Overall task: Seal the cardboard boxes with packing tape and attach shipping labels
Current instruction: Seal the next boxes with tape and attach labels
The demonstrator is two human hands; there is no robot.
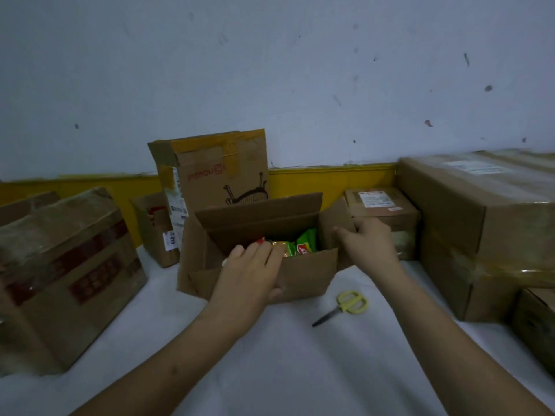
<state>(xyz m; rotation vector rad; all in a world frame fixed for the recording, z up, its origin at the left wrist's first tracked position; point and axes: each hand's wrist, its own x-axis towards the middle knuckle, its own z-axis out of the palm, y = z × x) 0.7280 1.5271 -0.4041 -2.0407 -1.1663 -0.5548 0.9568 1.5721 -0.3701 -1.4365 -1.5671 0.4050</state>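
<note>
Setting: small parcel-packing room, informal.
Evidence: taped cardboard boxes [477, 187] with shipping labels [375, 198] stacked round a white-covered counter [270, 355]; yellow scissors [345, 306] lying on it.
Backdrop: scuffed pale wall [270, 70], yellow band [330, 178] along its base.

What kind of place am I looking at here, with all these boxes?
Probably a small parcel packing area, maybe a home shop's shipping corner. Taped cardboard boxes bearing shipping labels line the wall, both hands work at an open box of snack packets, and yellow-handled scissors lie on the white-covered table.
</note>
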